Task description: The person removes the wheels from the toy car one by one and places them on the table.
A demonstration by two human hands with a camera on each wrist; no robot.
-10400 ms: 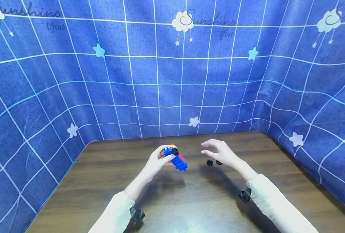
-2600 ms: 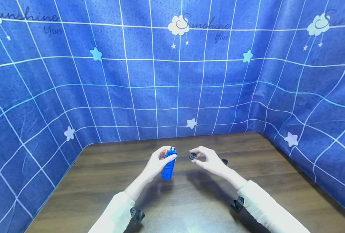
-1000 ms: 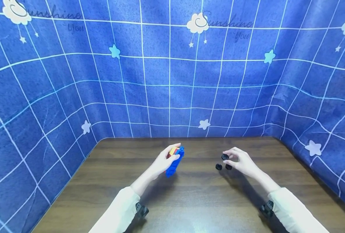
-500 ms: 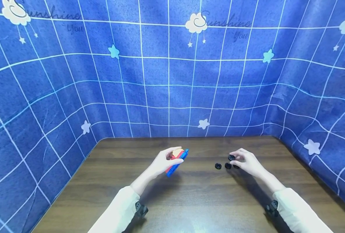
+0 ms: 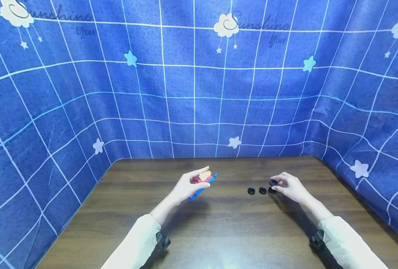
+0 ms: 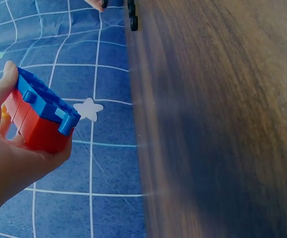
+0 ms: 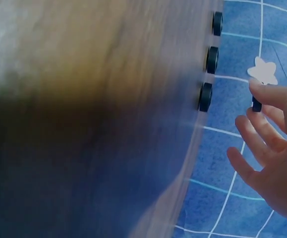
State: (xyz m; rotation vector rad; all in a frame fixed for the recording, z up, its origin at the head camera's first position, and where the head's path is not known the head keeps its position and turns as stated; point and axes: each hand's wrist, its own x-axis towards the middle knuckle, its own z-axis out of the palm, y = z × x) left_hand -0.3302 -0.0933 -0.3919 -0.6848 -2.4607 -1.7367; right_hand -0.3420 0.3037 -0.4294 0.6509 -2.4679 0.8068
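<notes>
My left hand grips a toy vehicle body of red, blue and yellow plastic. It is held tilted above the table, its blue base facing up in the left wrist view and no wheel showing on it. Part of the red body is hidden by the palm. A black toy wheel is pinched between the thumb and forefinger of my right hand, whose other fingers are spread in the right wrist view. Just below it, three more black wheels, the nearest one among them, lie in a row on the table.
The brown wooden table reaches back to a blue curtain with white grid lines, stars and clouds. That curtain also closes off both sides. A black wrist camera sits at the left sleeve, another at the right.
Ten seconds ago a wheel sat on the toy and the right hand was empty; now it holds a wheel. Lately that hand has moved right, and the left hand has tilted the toy.
</notes>
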